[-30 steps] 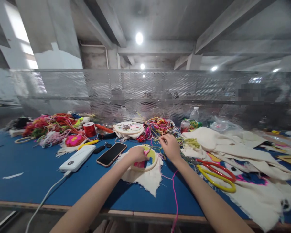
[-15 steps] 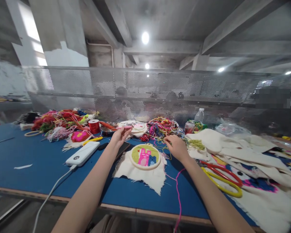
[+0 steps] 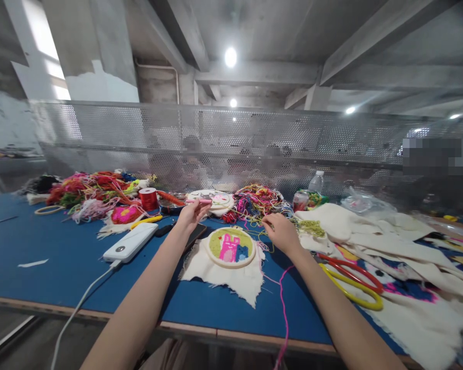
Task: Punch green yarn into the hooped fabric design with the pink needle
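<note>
My left hand (image 3: 189,216) is raised above the table, its fingers closed around a slim pink pen-like tool (image 3: 201,201). Across from it, my right hand (image 3: 283,232) is pinched near strands of yellow-green yarn (image 3: 263,235); what lies between its fingertips is too small to make out. Below and between both hands lies an embroidery hoop (image 3: 231,266) on frayed cream cloth (image 3: 219,281). Inside the hoop, a pink figure and a blue one show against yellow-green stitching. Neither hand touches the hoop.
Yarn heaps (image 3: 96,190) and a red spool (image 3: 148,199) stand back left, near a white power bank (image 3: 131,242) with a cable. Red-and-yellow-handled scissors (image 3: 355,293) and cream cloth (image 3: 370,231) lie right. A perforated metal screen (image 3: 231,133) rises behind.
The view has shifted very slightly. Both hands stay nearly where they were, the left still gripping the pink tool and the right still pinched.
</note>
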The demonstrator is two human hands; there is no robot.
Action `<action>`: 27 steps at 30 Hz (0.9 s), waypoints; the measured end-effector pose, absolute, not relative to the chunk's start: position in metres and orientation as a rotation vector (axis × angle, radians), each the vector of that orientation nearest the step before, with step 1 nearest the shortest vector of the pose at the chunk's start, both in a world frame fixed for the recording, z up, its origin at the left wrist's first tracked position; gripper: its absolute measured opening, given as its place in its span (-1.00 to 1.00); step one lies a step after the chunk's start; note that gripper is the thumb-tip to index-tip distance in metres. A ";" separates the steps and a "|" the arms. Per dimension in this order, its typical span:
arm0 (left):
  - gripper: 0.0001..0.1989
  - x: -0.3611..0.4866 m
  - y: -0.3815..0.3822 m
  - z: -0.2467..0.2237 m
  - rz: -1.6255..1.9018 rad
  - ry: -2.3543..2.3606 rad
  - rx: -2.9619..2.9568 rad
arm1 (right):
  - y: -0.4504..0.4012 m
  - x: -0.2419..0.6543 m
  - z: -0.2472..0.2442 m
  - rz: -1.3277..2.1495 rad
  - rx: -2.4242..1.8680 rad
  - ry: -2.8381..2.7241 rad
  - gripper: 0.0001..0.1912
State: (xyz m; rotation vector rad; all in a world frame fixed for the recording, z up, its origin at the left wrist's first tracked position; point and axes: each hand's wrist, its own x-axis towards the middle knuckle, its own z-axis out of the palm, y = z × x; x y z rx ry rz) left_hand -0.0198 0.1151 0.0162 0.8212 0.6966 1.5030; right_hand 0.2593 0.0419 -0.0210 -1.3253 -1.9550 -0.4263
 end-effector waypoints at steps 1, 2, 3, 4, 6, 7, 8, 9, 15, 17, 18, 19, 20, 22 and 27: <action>-0.75 -0.020 0.115 0.016 1.505 0.699 0.821 | 0.042 0.259 -0.021 -0.427 -1.327 -1.954 -0.81; -0.77 -0.020 0.115 0.016 1.506 0.703 0.820 | 0.042 0.260 -0.021 -0.427 -1.329 -1.954 -0.81; -0.78 -0.020 0.115 0.016 1.507 0.707 0.819 | 0.042 0.260 -0.022 -0.427 -1.330 -1.953 -0.81; -0.80 -0.020 0.115 0.017 1.509 0.711 0.820 | 0.042 0.260 -0.022 -0.427 -1.330 -1.954 -0.81; -0.80 -0.020 0.115 0.017 1.513 0.716 0.830 | 0.042 0.259 -0.022 -0.424 -1.329 -1.958 -0.82; -0.80 -0.020 0.115 0.017 1.515 0.717 0.839 | 0.042 0.259 -0.022 -0.421 -1.329 -1.959 -0.82; -0.80 -0.020 0.115 0.017 1.516 0.719 0.850 | 0.042 0.259 -0.022 -0.418 -1.329 -1.959 -0.82; -0.80 -0.020 0.115 0.017 1.516 0.722 0.863 | 0.042 0.258 -0.022 -0.413 -1.329 -1.959 -0.82; -0.86 -0.013 0.110 0.016 1.485 0.754 1.011 | 0.041 0.254 -0.021 -0.337 -1.306 -1.961 -0.82; -0.85 -0.009 0.106 0.016 1.461 0.759 1.081 | 0.040 0.251 -0.022 -0.285 -1.289 -1.961 -0.82; -0.84 -0.006 0.103 0.016 1.448 0.758 1.115 | 0.039 0.249 -0.022 -0.253 -1.279 -1.960 -0.82; -0.83 -0.003 0.101 0.016 1.434 0.755 1.149 | 0.039 0.247 -0.022 -0.217 -1.269 -1.958 -0.82; -0.81 0.001 0.098 0.016 1.422 0.751 1.181 | 0.038 0.245 -0.023 -0.178 -1.258 -1.952 -0.82; -0.77 0.006 0.093 0.017 1.407 0.740 1.240 | 0.037 0.240 -0.024 -0.090 -1.234 -1.936 -0.82; -0.73 0.012 0.083 0.024 1.469 0.725 1.356 | 0.039 0.231 -0.027 0.181 -1.147 -1.850 -0.82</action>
